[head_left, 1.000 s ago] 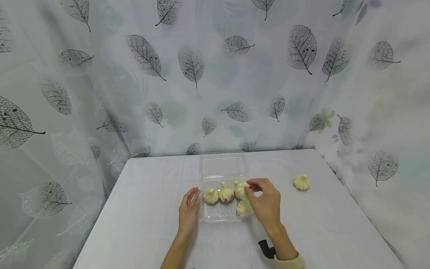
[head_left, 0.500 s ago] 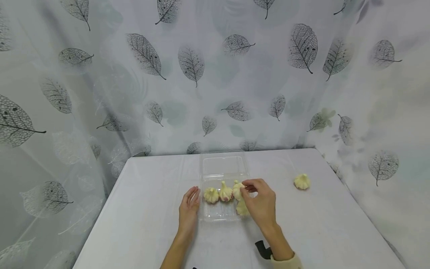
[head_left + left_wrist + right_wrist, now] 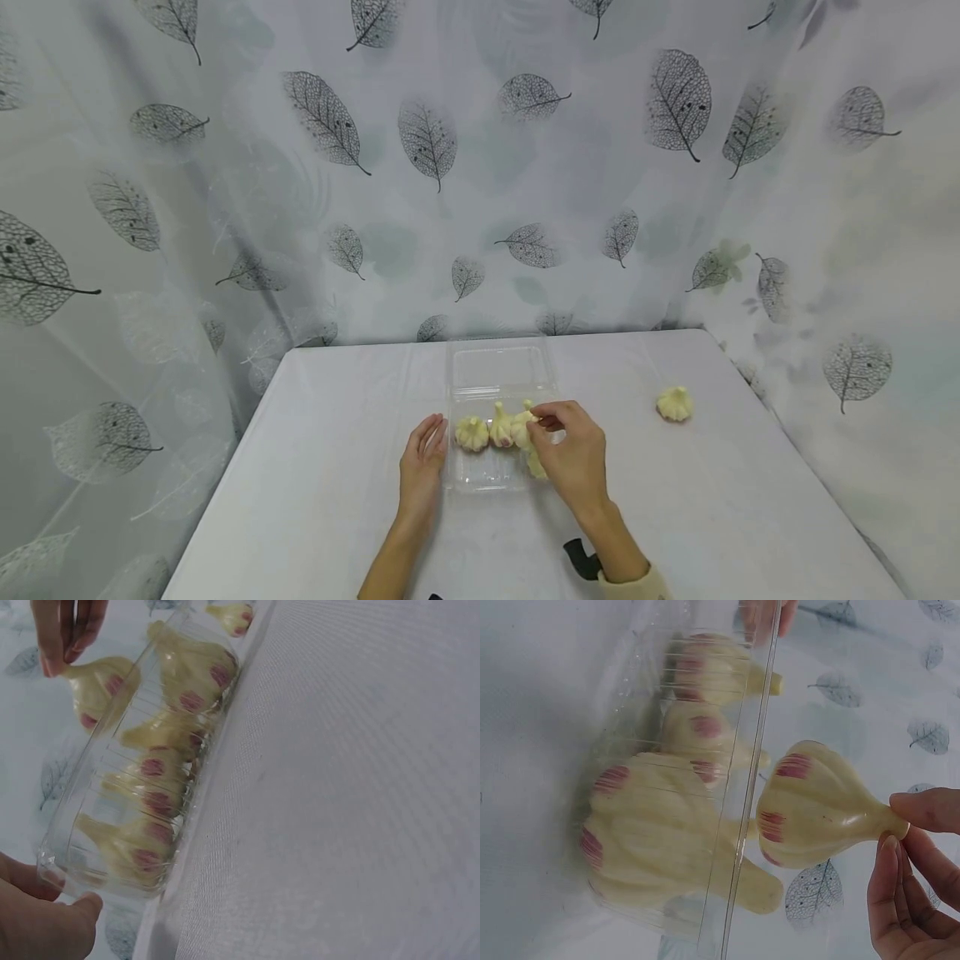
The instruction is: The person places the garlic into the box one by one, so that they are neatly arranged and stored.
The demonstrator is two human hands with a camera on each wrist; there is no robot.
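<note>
A clear plastic clamshell box (image 3: 487,482) lies with its lid open at the table's middle. Several garlic bulbs sit inside, including one at the left (image 3: 472,434) and one at the front right (image 3: 536,465), partly hidden by my right hand. My right hand (image 3: 573,454) pinches another garlic bulb (image 3: 821,810) by its stem, holding it above the box's rim. That bulb is pale with purple-red patches. My left hand (image 3: 422,467) rests at the box's left side, fingers extended, fingertips (image 3: 90,901) against the box corner.
Another garlic bulb (image 3: 674,404) stands on the white-covered table (image 3: 322,467) at the right. The transparent lid (image 3: 498,367) lies toward the back. A curved black piece (image 3: 582,559) sits by my right wrist. A leaf-print curtain (image 3: 480,167) hangs behind the table.
My right hand has moved left over the box, carrying the pinched garlic bulb toward the middle bulb. My left hand has stayed at the box's side.
</note>
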